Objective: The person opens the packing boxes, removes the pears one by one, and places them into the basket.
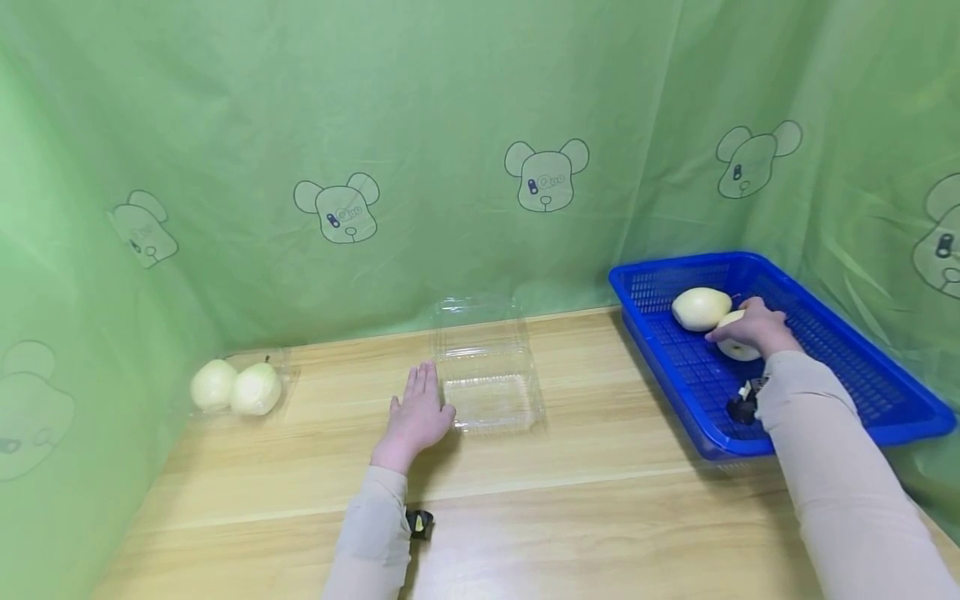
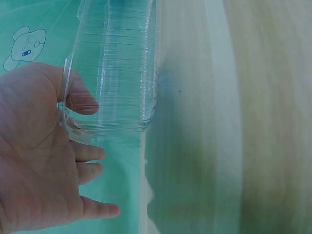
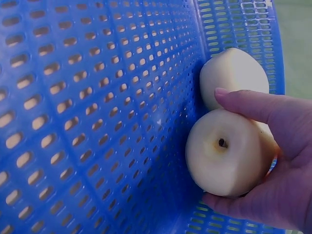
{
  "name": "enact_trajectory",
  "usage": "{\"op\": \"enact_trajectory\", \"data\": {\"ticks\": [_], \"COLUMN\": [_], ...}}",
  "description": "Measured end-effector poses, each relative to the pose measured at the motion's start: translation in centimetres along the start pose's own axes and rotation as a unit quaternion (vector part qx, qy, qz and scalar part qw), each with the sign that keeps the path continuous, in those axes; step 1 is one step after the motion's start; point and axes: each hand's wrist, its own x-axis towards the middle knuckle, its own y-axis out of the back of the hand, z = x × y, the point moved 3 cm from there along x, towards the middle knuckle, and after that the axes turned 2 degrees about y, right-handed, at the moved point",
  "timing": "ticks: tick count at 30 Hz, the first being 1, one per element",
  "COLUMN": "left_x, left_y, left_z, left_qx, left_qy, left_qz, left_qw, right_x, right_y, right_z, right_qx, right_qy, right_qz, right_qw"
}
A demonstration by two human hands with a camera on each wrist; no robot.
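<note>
Inside the blue basket (image 1: 678, 400), my right hand (image 1: 753, 327) grips a pale yellow pear (image 3: 224, 153), thumb on one side and fingers on the other. A second pear (image 1: 701, 309) lies against it, toward the basket's far left corner. My left hand (image 1: 420, 412) is by the left side of a clear plastic clamshell box (image 1: 491, 400), which stands with its lid raised. In the left wrist view, the left fingers are extended, and the thumb shows through the clear wall (image 2: 114, 92) at the box's corner.
At the table's left end, two pears (image 1: 257, 389) sit in another clear plastic container (image 1: 281, 367). A green curtain (image 1: 450, 125) with bear-head prints encloses the wooden table (image 1: 585, 525) at the back and sides. The basket's raised rim surrounds the right hand.
</note>
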Motion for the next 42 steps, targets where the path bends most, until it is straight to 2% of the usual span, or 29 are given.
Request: {"op": "enact_trajectory", "data": {"ticks": [8, 19, 42], "left_x": [0.2, 0.2, 0.5], "left_y": [0.0, 0.3, 0.6], "left_z": [-0.2, -0.2, -0.4], "left_qx": [-0.002, -0.003, -0.003], "left_qy": [-0.002, 0.000, -0.004], "left_qz": [-0.002, -0.007, -0.011], "left_qw": [1.0000, 1.0000, 0.9999], "right_x": [-0.3, -0.4, -0.9], "right_y": [0.6, 1.1, 2.2], "right_z": [-0.3, -0.3, -1.1], "right_qx": [-0.010, 0.006, 0.024], "right_qy": [0.012, 0.023, 0.009], "right_qz": [0.000, 0.002, 0.008], "right_qw": [0.9999, 0.9997, 0.9996]}}
